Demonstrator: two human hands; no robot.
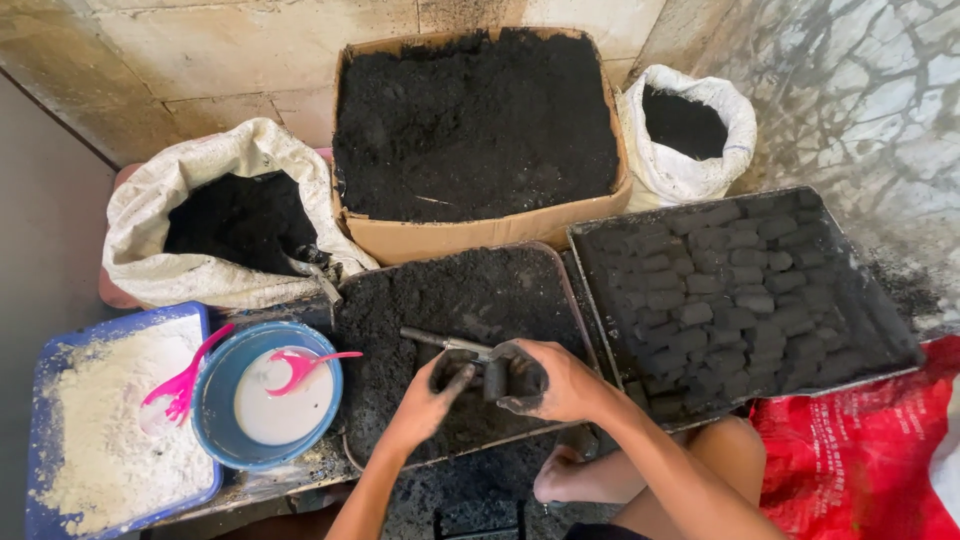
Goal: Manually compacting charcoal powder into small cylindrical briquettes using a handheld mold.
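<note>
Both hands are black with dust. The right hand (545,385) has its fingers wrapped around a short dark metal tube mould (497,378), held over the flat tray of black powder (450,300). The left hand (432,398) pinches its fingers on the mould's side. A tray of dark pressed blocks (735,300) sits just beside them.

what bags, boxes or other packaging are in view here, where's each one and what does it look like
Cardboard box: top centre, brown, open, full of black powder.
Left sack: upper left, white woven, rolled open, black powder inside.
Right sack: right of the box, white woven, smaller, open.
Red bag: bottom right, lying flat and crumpled.
No labels, signs or screens.
</note>
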